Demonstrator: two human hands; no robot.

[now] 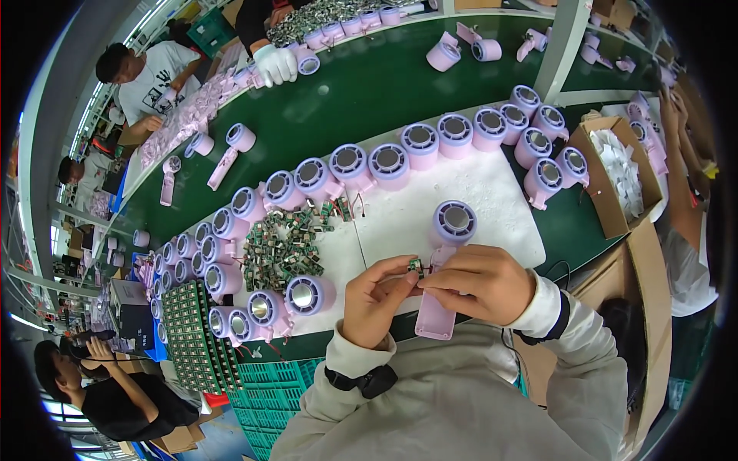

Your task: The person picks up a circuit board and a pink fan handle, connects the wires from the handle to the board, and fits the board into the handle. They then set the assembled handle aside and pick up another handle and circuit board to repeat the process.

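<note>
A small green circuit board (pixel 416 266) is pinched between the thumb and fingers of my left hand (pixel 373 298). Close beside it, my right hand (pixel 486 281) has its fingers pressed together over a lilac fan handle (pixel 435 318); whatever its fingertips grip is hidden. The handle is an open shell and belongs to a handheld fan whose round head (pixel 455 223) rests on the white foam sheet (pixel 492 203). Thin wires show near the board. A pile of similar small boards (pixel 280 250) lies on the foam to the left of my hands.
Rows of lilac fan heads (pixel 349 165) curve around the foam. Stacked board panels (pixel 198 338) sit at left. A carton of white pieces (pixel 619 173) stands at right. Beyond runs a green belt (pixel 361 84) with fans; a co-worker's gloved hand (pixel 275 64) is at its far side.
</note>
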